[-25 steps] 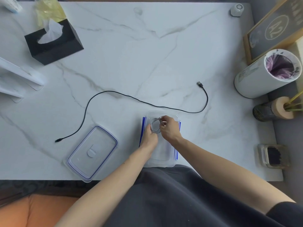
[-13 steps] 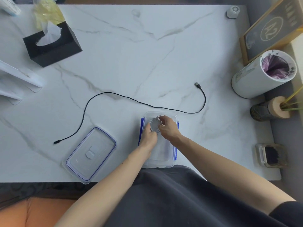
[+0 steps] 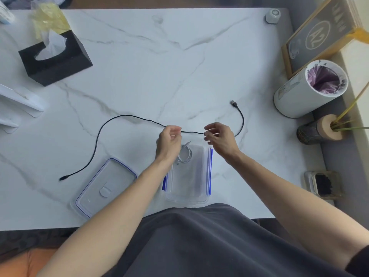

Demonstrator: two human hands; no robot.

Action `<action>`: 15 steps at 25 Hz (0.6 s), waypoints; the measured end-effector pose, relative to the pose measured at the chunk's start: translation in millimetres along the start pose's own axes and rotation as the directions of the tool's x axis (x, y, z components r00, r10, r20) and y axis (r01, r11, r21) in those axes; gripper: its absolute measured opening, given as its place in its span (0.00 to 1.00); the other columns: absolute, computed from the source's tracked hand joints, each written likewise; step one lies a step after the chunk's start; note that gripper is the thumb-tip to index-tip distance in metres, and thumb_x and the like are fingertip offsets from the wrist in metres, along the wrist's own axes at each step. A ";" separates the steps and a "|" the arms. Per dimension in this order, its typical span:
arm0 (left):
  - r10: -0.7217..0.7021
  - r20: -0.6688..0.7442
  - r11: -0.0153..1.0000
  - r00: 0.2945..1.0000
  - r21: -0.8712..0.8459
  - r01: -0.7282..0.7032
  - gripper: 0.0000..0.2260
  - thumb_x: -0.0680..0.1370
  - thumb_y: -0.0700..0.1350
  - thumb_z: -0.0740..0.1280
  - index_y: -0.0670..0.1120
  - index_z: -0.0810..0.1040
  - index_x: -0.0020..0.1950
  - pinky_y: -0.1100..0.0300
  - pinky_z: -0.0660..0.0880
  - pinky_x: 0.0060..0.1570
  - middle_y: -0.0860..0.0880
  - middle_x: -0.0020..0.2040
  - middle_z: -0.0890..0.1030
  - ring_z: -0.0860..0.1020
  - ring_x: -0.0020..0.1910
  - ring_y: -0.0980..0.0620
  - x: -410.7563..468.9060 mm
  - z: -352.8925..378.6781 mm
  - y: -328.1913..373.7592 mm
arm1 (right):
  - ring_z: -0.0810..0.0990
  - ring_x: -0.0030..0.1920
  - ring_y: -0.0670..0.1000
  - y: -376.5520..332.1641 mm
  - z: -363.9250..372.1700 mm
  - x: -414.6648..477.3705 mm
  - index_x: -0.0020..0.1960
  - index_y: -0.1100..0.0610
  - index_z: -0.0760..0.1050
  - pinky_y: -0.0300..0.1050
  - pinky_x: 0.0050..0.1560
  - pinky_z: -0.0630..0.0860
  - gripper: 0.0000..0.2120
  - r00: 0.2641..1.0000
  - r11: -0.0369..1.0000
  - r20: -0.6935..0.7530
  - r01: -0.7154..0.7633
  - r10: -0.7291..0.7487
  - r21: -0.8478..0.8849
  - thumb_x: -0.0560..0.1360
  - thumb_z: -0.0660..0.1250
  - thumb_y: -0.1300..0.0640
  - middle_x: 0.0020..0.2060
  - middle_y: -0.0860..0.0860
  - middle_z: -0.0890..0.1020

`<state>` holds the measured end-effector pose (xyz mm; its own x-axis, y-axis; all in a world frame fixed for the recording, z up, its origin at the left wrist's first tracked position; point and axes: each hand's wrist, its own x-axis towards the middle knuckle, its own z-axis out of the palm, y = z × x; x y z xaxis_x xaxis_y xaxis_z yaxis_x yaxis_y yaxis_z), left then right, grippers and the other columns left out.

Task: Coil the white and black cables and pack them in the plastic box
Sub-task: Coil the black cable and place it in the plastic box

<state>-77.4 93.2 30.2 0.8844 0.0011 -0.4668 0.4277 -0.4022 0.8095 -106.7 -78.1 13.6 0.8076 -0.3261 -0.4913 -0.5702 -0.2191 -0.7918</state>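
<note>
The white cable point(image 3: 184, 154) is wound into a small round ring and lies inside the clear plastic box point(image 3: 187, 182), at the far end of the box; so that part of the job looks done.

The black cable point(image 3: 127, 116) is not coiled yet; it lies long and loose on the tabletop point(image 3: 159, 66), just past the far end of the box; its small plug point(image 3: 63, 178) lies well off to the left of the box; its bigger silver plug point(image 3: 234, 102) lies past the box and to the right.

Both hands are just over the far end of the box, at the middle part of the black cable; the left hand point(image 3: 168, 143) has its fingers curled, and its grip looks pinched on the cable; the right hand point(image 3: 220, 137) looks to pinch the same cable a little to the right; a short bit of cable runs tight between the two hands.

I think the step now is to start winding the black cable into loops; after that it must go in the box beside the white ring; there is bare room at the near end of the box for it.

The lid point(image 3: 105, 186) lies flat on the tabletop just to the left of the box; it is off.
</note>
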 end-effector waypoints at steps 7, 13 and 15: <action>0.096 0.255 0.878 0.962 0.434 -0.203 0.11 0.78 0.38 0.62 0.46 0.78 0.58 0.61 0.70 0.51 0.46 0.57 0.79 0.77 0.55 0.48 68.4 6.0 5.8 | 0.82 0.51 0.55 3.7 -7.4 42.3 0.59 0.59 0.78 0.47 0.51 0.79 0.12 0.994 0.911 0.072 0.104 -0.082 -0.398 0.77 0.62 0.60 0.51 0.55 0.84; 0.061 0.390 0.570 0.919 0.742 -0.353 0.15 0.79 0.40 0.63 0.50 0.74 0.64 0.51 0.68 0.61 0.45 0.62 0.73 0.72 0.63 0.44 104.7 -7.8 -17.5 | 0.79 0.54 0.55 10.7 8.9 64.5 0.60 0.53 0.77 0.47 0.50 0.75 0.12 0.962 0.769 0.265 0.222 -0.072 -0.599 0.78 0.66 0.55 0.55 0.53 0.80; 0.060 0.430 0.474 0.901 0.782 -0.405 0.15 0.79 0.42 0.64 0.49 0.73 0.65 0.52 0.66 0.62 0.45 0.62 0.74 0.71 0.64 0.44 111.1 -8.6 -21.1 | 0.79 0.53 0.55 11.5 13.3 69.4 0.59 0.52 0.78 0.46 0.49 0.73 0.11 0.962 0.761 0.270 0.199 -0.032 -0.618 0.77 0.66 0.55 0.54 0.51 0.81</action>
<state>13.5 109.7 -35.6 0.7423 -0.4166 -0.5247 -0.3014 -0.9071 0.2938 -55.3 -91.1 -34.4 0.8363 -0.0588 -0.5451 -0.3663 -0.7997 -0.4757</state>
